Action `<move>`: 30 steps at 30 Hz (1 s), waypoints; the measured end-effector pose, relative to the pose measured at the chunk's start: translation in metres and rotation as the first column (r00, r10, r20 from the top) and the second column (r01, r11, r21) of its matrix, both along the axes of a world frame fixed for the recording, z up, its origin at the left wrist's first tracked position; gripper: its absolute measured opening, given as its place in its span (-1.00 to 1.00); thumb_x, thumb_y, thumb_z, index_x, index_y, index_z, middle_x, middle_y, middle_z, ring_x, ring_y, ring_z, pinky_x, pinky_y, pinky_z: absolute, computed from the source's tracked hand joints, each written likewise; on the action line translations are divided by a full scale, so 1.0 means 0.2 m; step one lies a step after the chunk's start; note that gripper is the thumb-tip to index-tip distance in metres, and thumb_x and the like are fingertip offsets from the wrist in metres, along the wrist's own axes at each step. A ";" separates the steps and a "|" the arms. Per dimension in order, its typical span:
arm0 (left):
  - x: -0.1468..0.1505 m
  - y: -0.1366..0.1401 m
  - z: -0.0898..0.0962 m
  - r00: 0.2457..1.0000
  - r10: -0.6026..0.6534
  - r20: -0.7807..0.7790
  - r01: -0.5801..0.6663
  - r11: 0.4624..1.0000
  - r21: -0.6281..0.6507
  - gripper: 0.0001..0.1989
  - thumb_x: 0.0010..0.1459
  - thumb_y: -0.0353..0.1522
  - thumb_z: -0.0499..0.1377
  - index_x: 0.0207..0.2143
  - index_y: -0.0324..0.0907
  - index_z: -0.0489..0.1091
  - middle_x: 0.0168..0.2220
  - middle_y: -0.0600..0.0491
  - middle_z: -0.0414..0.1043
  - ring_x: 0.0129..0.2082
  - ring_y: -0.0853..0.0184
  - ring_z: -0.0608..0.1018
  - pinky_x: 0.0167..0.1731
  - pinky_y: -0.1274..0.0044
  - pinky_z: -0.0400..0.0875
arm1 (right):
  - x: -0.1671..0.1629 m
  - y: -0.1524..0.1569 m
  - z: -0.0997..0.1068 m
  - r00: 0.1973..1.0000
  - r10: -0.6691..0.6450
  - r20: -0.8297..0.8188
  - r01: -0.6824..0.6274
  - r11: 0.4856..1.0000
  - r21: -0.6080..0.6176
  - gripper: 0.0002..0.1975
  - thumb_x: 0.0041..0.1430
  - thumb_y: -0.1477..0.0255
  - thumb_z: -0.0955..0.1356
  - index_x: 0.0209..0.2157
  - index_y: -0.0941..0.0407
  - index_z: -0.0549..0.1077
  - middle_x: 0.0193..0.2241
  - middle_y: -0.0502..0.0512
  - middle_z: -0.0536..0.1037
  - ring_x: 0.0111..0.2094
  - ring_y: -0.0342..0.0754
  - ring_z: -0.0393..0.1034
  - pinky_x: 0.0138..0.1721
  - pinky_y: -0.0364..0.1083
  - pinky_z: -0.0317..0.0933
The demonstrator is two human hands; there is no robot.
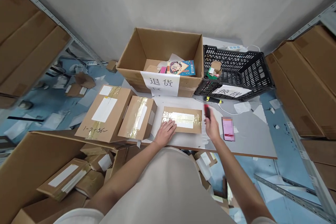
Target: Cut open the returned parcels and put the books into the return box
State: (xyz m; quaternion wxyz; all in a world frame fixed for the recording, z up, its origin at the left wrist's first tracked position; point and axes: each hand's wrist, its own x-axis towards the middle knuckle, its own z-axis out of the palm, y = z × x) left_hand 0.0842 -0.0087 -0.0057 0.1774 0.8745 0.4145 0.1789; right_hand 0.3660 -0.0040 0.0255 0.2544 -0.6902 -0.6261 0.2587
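A taped cardboard parcel (181, 129) with a white label lies flat on the table in front of me. My left hand (165, 133) rests on its left end, fingers stretched out over the cardboard. At the parcel's right edge, my right hand (212, 127) is closed around a red-and-black box cutter (207, 111), held upright; its blade cannot be made out. To the left stand two more taped parcels, a smaller one (131, 112) and a larger one (115, 106) with handwriting. A phone (228, 128) with a lit screen lies right of my right hand.
Behind the parcel stand an open carton (131, 77) holding booklets and a black plastic crate (262, 66) with a small box inside. A yellow-and-black tool (213, 100) lies before the crate. A big carton of parcels (15, 157) is at lower left. Shelves with boxes flank both sides.
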 end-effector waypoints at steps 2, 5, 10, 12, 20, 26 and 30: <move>-0.01 0.00 -0.02 1.000 -0.002 0.013 0.002 1.000 0.003 -0.64 0.25 -0.35 -0.01 0.08 -0.16 0.28 0.12 -0.15 0.31 0.21 0.14 0.23 0.14 0.18 0.14 | -0.11 0.10 0.14 0.887 0.435 0.156 -0.429 0.900 -0.073 -0.42 0.25 0.43 0.11 0.29 -0.03 -0.07 -0.01 0.17 0.39 -0.08 0.05 0.34 -0.12 -0.03 0.22; -0.02 0.01 -0.03 0.999 -0.023 0.042 0.023 1.000 -0.004 -0.65 0.25 -0.33 0.00 0.07 -0.17 0.30 0.10 -0.15 0.33 0.20 0.15 0.26 0.13 0.19 0.17 | -0.28 0.22 0.27 0.590 0.743 0.317 -0.704 0.665 -0.248 -0.38 0.21 0.56 0.13 0.25 -0.18 0.00 -0.10 0.09 0.44 -0.18 0.00 0.40 -0.19 -0.08 0.22; -0.02 0.01 -0.03 0.996 -0.030 0.089 0.032 0.999 -0.020 -0.65 0.25 -0.32 0.00 0.06 -0.18 0.30 0.10 -0.15 0.33 0.21 0.19 0.23 0.13 0.20 0.18 | -0.37 0.26 0.30 0.446 0.771 0.455 -0.704 0.616 -0.354 -0.32 0.18 0.63 0.13 0.25 -0.21 -0.02 -0.09 0.10 0.43 -0.19 -0.02 0.42 -0.24 -0.11 0.20; -0.02 0.01 -0.03 0.996 -0.022 0.088 0.024 1.000 -0.019 -0.65 0.26 -0.32 0.00 0.06 -0.18 0.29 0.10 -0.15 0.33 0.22 0.19 0.23 0.13 0.20 0.18 | -0.36 0.25 0.31 0.426 0.767 0.480 -0.700 0.615 -0.362 -0.32 0.17 0.64 0.12 0.25 -0.19 -0.01 -0.09 0.12 0.43 -0.19 -0.01 0.42 -0.26 -0.11 0.20; -0.02 0.00 -0.05 0.996 -0.001 0.092 0.005 0.999 -0.046 -0.65 0.26 -0.30 -0.01 0.05 -0.19 0.30 0.09 -0.15 0.34 0.19 0.19 0.27 0.14 0.21 0.19 | -0.36 0.21 0.38 0.380 0.746 0.546 -0.656 0.634 -0.409 -0.38 0.19 0.61 0.16 0.24 -0.14 0.06 -0.13 0.20 0.47 -0.29 0.03 0.46 -0.31 -0.06 0.20; -0.02 0.01 -0.05 0.999 0.008 0.053 -0.006 0.999 -0.047 -0.65 0.25 -0.30 0.00 0.03 -0.20 0.33 0.08 -0.16 0.35 0.17 0.17 0.30 0.13 0.23 0.20 | 0.05 0.11 0.42 0.430 0.672 0.603 -0.536 0.727 -0.428 -0.43 0.15 0.64 0.18 0.14 -0.11 0.25 -0.26 0.22 0.50 -0.38 0.00 0.45 -0.34 -0.05 0.19; -0.01 0.01 -0.04 0.998 -0.005 0.055 0.009 0.998 -0.060 -0.66 0.25 -0.30 -0.01 0.02 -0.22 0.34 0.07 -0.18 0.36 0.16 0.16 0.31 0.12 0.25 0.19 | 0.29 -0.02 0.46 0.452 0.625 0.636 -0.452 0.776 -0.441 -0.35 0.06 0.71 0.19 0.14 -0.12 0.26 -0.31 0.20 0.49 -0.42 -0.01 0.43 -0.36 -0.06 0.19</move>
